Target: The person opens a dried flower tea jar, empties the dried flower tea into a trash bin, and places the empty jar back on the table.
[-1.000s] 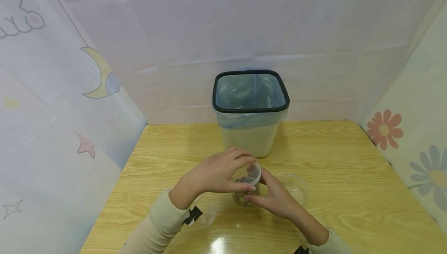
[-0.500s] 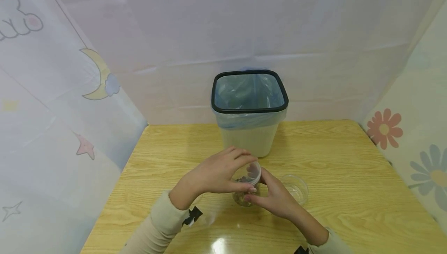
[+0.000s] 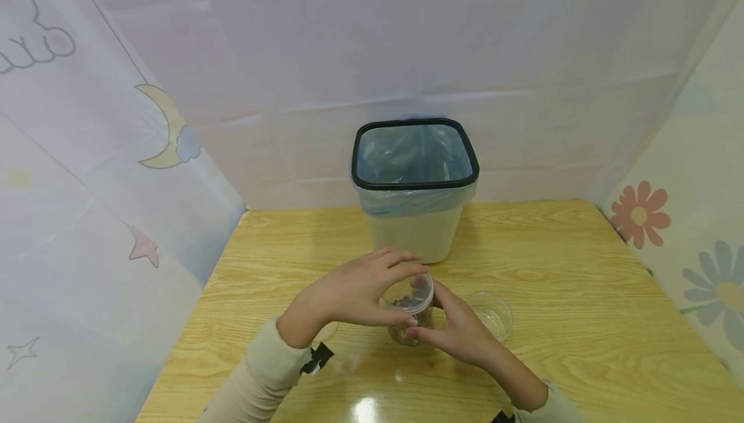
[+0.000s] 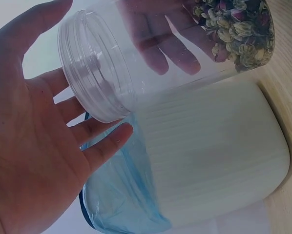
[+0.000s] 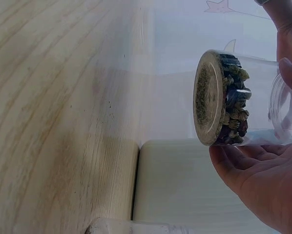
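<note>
Because the right grip [image 3: 465, 329] wraps the lower part of a clear jar [image 5: 260, 112] with dried flower buds [image 4: 239, 34], the jar is held above the wooden surface [image 3: 558, 261], seemingly steadied for the left grip [image 3: 354, 290], whose fingers spread wide around its mouth, contact unclear. A lined bin [image 3: 415, 232] stands beyond both grips; a clear round container [image 3: 494, 319] sits just right of the right grip. Compared with half a second ago, the left grip's thumb is slightly lower, beside the right thumb; the right grip looks unmoved.
</note>
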`<state>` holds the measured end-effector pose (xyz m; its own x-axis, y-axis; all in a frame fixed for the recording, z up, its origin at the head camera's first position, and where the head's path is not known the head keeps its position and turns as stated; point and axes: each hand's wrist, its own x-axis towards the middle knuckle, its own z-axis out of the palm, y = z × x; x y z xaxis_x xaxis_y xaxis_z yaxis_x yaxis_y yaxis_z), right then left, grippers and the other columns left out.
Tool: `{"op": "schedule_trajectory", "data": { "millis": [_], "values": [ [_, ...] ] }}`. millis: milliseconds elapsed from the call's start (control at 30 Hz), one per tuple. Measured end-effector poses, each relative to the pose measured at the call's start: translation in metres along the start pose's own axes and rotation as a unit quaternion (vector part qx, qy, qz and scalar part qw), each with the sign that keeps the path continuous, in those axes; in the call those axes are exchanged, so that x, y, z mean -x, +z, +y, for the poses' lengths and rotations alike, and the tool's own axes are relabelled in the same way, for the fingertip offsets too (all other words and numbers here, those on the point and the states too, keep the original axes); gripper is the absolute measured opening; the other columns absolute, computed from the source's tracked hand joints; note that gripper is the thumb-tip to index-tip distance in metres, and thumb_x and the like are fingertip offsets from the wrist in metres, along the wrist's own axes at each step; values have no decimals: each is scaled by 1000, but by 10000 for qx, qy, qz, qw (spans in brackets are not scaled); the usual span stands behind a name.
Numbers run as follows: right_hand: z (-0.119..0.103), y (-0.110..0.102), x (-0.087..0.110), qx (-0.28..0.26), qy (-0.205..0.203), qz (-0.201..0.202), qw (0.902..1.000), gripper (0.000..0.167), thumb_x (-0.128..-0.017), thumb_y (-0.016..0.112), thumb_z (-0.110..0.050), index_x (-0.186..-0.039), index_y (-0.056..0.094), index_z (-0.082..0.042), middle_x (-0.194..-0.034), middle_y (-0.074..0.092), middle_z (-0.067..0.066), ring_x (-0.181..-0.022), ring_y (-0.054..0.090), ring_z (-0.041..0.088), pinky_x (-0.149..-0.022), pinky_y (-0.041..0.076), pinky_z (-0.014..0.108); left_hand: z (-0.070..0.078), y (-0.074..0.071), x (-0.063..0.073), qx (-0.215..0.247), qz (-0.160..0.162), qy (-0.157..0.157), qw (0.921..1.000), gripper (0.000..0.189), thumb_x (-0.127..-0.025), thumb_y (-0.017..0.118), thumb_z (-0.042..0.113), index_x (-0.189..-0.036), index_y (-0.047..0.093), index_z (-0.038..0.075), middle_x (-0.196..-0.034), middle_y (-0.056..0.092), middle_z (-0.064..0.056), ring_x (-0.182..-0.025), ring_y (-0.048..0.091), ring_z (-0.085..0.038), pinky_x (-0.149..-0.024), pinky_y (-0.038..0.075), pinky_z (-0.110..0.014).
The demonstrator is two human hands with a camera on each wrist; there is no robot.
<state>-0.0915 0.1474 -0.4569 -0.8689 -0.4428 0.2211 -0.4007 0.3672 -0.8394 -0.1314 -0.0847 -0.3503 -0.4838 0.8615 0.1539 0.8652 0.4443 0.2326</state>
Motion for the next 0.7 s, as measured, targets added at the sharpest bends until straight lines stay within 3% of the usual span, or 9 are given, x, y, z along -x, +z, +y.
{"op": "schedule_trajectory", "data": {
  "millis": [233, 433, 700],
  "values": [
    [0, 1, 0, -131, 17, -22, 9999, 76, -85, 82, -41, -149, 44, -25, -137, 60, -6, -125, 60, 24, -101, 49, 55, 2, 1, -1, 60, -154, -110, 9998, 73, -91, 72, 51, -152, 47, 19, -150, 48, 2, -138, 44, -14, -112, 42, -31],
    [2, 0, 1, -120, -83, -120, 9998, 79, -88, 80, -39, -152, 41, -16, -140, 58, -1, -127, 59, 29, -101, 49, 58, 2, 3, -1, 37, -77, -51, 10000, 71, -92, 72, 51, -150, 49, 19, -148, 50, 1, -135, 46, -15, -108, 45, -31],
    [0, -1, -1, -138, -18, -61, 9999, 77, -86, 82, -39, -150, 44, -21, -137, 59, -9, -126, 59, 21, -102, 50, 52, 3, 3, -3, -29, 6, -74, 10000, 70, -90, 74, 51, -148, 51, 19, -144, 52, 2, -132, 49, -13, -107, 46, -29]
  ]
}}
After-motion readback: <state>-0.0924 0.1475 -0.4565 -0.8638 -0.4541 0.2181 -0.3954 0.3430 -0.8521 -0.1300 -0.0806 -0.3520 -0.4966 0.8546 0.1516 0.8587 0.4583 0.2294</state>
